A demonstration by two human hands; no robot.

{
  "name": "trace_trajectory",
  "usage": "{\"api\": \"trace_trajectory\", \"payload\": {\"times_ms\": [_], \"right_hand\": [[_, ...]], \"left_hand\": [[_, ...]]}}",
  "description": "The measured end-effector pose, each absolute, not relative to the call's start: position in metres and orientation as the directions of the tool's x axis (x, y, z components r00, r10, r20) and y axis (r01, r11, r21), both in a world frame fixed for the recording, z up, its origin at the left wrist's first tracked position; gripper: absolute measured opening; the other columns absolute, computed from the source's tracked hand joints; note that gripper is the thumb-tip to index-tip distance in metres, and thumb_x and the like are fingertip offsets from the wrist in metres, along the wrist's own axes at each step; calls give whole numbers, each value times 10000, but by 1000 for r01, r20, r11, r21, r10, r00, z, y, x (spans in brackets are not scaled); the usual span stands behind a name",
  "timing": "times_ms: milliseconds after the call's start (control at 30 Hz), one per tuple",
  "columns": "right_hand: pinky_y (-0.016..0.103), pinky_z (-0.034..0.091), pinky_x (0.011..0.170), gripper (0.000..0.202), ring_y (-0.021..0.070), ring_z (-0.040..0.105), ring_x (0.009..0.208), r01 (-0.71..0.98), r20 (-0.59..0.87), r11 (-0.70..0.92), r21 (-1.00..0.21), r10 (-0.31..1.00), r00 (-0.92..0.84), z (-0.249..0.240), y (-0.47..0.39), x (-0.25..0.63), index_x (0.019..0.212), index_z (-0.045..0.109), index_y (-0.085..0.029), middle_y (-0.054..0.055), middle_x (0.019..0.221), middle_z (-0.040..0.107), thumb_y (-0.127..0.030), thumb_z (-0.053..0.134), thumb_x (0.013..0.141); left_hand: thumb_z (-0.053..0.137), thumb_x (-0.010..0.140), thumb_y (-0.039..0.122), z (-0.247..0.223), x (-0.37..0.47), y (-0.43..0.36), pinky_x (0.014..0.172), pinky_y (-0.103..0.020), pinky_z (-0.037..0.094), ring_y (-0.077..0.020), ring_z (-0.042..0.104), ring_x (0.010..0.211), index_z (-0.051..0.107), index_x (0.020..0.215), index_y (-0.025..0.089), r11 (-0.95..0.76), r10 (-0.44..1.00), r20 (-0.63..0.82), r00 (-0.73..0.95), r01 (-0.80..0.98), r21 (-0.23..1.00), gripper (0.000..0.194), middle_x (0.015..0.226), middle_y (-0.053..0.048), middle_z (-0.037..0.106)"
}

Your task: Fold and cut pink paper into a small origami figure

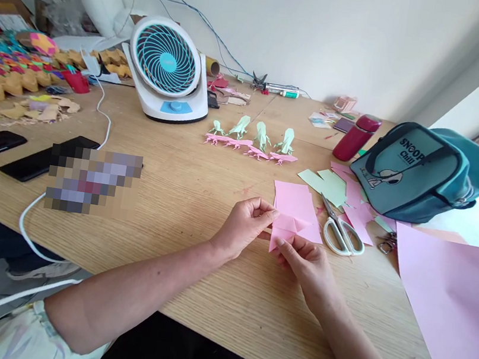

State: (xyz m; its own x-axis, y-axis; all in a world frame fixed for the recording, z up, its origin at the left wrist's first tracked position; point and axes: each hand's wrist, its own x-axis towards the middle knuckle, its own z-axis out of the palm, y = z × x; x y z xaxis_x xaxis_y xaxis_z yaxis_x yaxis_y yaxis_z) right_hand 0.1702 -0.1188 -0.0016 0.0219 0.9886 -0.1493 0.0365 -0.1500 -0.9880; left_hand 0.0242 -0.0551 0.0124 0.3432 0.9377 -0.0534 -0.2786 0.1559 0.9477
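Note:
Between my two hands is a small folded piece of pink paper [287,225] with a raised triangular flap. My left hand [247,224] pinches its left edge between thumb and fingers. At the lower right corner my right hand [299,259] grips it, thumb on top and fingers curled under. Just behind lies a flat pink paper rectangle [297,199] on the table. White-handled scissors [343,234] rest open to the right of my hands. Farther back stand several pale green folded paper figures [261,136], with a row of pink folded paper figures [258,153] in front of them.
A white fan [177,83] stands at back left. Two black phones, one a long slab [26,162], lie left with a white cable [28,226]. At right are a red flask [356,138], a teal bag [412,169], paper scraps [329,184] and a large pink sheet [451,295].

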Motion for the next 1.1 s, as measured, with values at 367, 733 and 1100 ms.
{"api": "trace_trajectory", "payload": {"times_ms": [367, 733, 1100], "right_hand": [[258, 301, 486, 476, 120, 404, 528, -6, -105, -105, -994, 990, 89, -3, -117, 173, 636, 639, -184, 5, 583, 555, -645, 735, 709], [256, 311, 529, 405, 116, 429, 579, -24, -131, -131, -991, 991, -22, 4, -118, 174, 729, 688, -177, 9, 660, 588, -575, 676, 803], [250, 291, 514, 423, 118, 394, 570, 10, -136, -136, -991, 989, -51, 0, -117, 173, 777, 691, -186, -11, 622, 534, -608, 706, 750]], "left_hand": [[695, 772, 483, 20, 18, -57, 431, -176, 413, -95, 518, 570, 608, 686, 135, 54, 854, -76, 515, 58, 997, 369, 662, -15, 594], [788, 664, 451, 20, 19, -54, 453, -182, 361, -64, 482, 530, 606, 655, 127, 259, 868, -205, 451, -60, 964, 372, 626, 9, 574], [823, 638, 456, 19, 17, -52, 455, -176, 389, -45, 455, 496, 602, 642, 124, 306, 870, -231, 436, -109, 946, 399, 601, 26, 561]]}}
